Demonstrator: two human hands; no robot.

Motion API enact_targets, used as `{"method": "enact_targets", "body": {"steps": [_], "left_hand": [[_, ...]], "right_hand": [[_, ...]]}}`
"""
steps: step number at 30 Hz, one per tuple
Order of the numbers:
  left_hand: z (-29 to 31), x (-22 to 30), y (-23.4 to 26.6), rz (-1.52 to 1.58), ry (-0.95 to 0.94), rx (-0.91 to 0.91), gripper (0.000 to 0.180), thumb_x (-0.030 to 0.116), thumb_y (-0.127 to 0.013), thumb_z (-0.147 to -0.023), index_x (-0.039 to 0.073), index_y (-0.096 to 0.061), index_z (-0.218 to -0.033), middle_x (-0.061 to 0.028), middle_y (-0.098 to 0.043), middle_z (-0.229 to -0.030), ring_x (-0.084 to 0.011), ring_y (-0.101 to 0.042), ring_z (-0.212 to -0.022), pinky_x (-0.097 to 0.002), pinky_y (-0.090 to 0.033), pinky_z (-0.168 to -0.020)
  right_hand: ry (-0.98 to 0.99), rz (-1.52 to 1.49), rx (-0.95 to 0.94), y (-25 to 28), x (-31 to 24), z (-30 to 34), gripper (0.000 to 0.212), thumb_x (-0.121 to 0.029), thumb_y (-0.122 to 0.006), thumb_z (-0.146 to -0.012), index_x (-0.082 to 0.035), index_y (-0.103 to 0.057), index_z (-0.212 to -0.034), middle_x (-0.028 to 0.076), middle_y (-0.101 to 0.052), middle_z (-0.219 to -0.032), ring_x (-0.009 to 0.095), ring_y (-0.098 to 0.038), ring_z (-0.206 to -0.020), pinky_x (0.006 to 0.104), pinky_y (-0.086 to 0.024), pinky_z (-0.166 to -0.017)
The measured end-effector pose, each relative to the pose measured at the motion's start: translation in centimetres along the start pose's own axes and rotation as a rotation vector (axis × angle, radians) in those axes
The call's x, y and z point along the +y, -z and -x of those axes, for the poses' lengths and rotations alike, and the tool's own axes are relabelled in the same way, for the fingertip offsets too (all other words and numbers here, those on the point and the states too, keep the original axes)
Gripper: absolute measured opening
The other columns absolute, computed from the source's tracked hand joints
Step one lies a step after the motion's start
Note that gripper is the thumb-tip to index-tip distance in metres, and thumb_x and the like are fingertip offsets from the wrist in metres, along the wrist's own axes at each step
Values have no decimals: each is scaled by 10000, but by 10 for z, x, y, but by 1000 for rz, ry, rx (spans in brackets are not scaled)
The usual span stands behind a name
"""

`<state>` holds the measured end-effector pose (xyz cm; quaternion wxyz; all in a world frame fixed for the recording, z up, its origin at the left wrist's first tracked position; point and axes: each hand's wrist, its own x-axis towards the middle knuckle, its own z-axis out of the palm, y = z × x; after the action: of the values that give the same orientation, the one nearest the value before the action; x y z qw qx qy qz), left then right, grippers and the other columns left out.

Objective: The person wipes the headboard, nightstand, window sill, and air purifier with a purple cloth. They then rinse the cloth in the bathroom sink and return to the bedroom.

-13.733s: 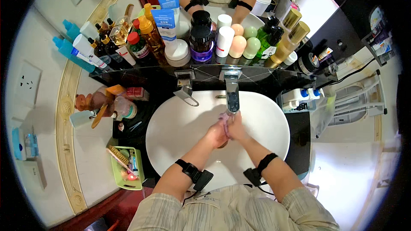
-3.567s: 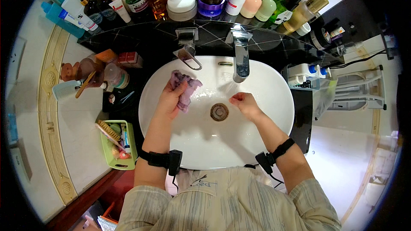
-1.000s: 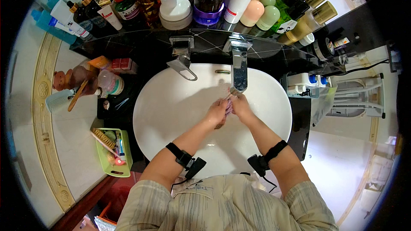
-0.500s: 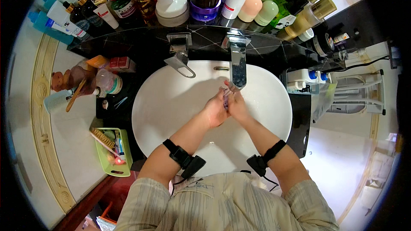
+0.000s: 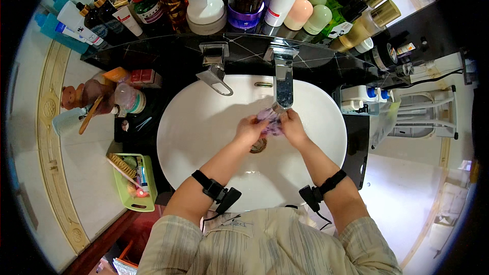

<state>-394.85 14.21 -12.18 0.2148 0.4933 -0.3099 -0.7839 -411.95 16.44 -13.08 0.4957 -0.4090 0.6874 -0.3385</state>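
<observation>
Both hands are over the white sink basin point(image 5: 204, 137), just under the chrome spout point(image 5: 283, 84). Between them a small piece of purple patterned cloth point(image 5: 271, 124) is spread out. My left hand point(image 5: 250, 129) grips its left side, fingers closed on it. The right side is pinched by my right hand point(image 5: 294, 128), close to the spout's end. Below the cloth the drain point(image 5: 259, 145) shows, partly behind my left hand. To the left of the spout stands the chrome tap lever point(image 5: 216, 79). Whether water is running I cannot make out.
A dark ledge point(image 5: 239, 39) behind the sink carries many bottles, jars and tubes. On the left are a green basket point(image 5: 134, 201) with brushes and a clear jar point(image 5: 128, 99). Pump bottles point(image 5: 356, 93) stand at the right. A folded white stool point(image 5: 428, 109) leans beyond them.
My hands were pressed together with the purple cloth bunched between them. They have moved apart, the cloth has opened out, and the drain has come into sight.
</observation>
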Motion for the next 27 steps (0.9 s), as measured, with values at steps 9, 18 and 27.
{"method": "enact_targets", "body": {"steps": [9, 18, 27], "left_hand": [[8, 16, 37, -6, -283, 389, 291, 246, -561, -872, 14, -561, -1049, -62, -605, -954, -148, -540, -860, -279, -428, -776], [28, 39, 5, 82, -154, 35, 340, 254, -536, -914, 32, -525, -1170, -74, -588, -1087, -167, -562, -979, -310, -453, -860], [7, 28, 40, 56, 221, 121, 442, 448, -531, -930, 166, -490, -1267, -48, -561, -1247, -194, -556, -1064, -418, -478, -889]], "right_hand": [[-296, -101, -261, 32, -28, 14, 538, -288, -776, -773, -52, -518, -1182, 76, -582, -1045, 181, -561, -947, 318, -445, -773], [255, 254, -259, -11, 8, 13, 726, -220, -818, -707, -78, -435, -1308, 156, -462, -1163, 257, -522, -1061, 339, -511, -806], [28, -119, -170, -4, -33, 23, 456, -98, -613, -831, -50, -455, -1257, 113, -606, -1044, 271, -614, -962, 378, -502, -826]]}}
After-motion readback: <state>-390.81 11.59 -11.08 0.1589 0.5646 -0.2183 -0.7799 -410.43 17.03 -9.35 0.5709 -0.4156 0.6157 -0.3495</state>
